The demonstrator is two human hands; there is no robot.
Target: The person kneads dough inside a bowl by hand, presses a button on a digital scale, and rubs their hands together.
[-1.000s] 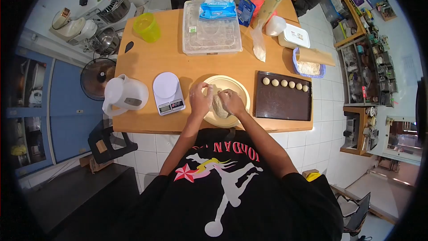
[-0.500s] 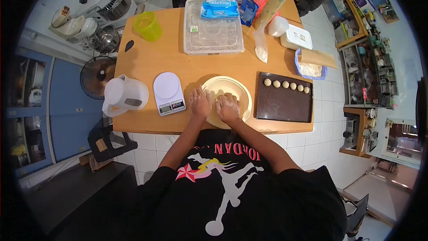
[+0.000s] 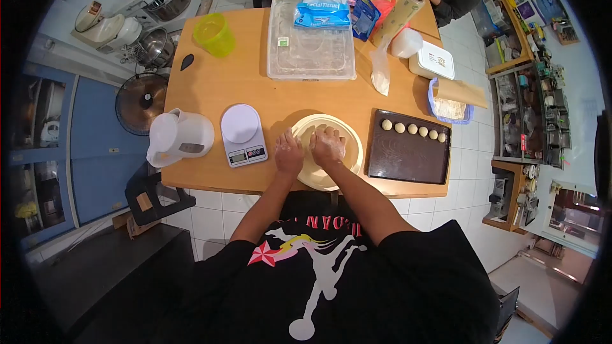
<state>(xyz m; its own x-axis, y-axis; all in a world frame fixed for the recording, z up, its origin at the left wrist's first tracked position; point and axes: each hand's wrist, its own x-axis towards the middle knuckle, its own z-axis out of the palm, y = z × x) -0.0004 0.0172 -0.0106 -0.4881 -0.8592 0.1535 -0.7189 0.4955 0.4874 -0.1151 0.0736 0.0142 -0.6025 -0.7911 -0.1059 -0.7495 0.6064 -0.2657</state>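
Note:
A round cream-coloured bowl [image 3: 354, 169] stands near the table's front edge, before my body. My left hand [image 3: 290, 154] is closed at the bowl's left rim, its fingers bent and dusted with white. Inside the bowl, my right hand [image 3: 327, 146] presses down with curled fingers, pale smears along its side. Beneath it is what looks like dough, mostly covered by the hand. To the right lies a dark baking tray [image 3: 408, 156] with a row of small round dough balls [image 3: 413, 129] along its far side. A white kitchen scale [image 3: 243, 134] sits left of the bowl.
Left stands a white jug [image 3: 181, 135]; behind it, a yellow-green cup [image 3: 214, 34]. A clear lidded box [image 3: 310, 57] carries a tissue pack [image 3: 322, 14]. Back right are a white tub [image 3: 432, 62] and a blue basket [image 3: 451, 110] with flour-like powder. Two people sit at the far end.
The whole view has shifted slightly. My right hand has moved a little farther into the bowl, away from my body. My left hand stays at the left rim.

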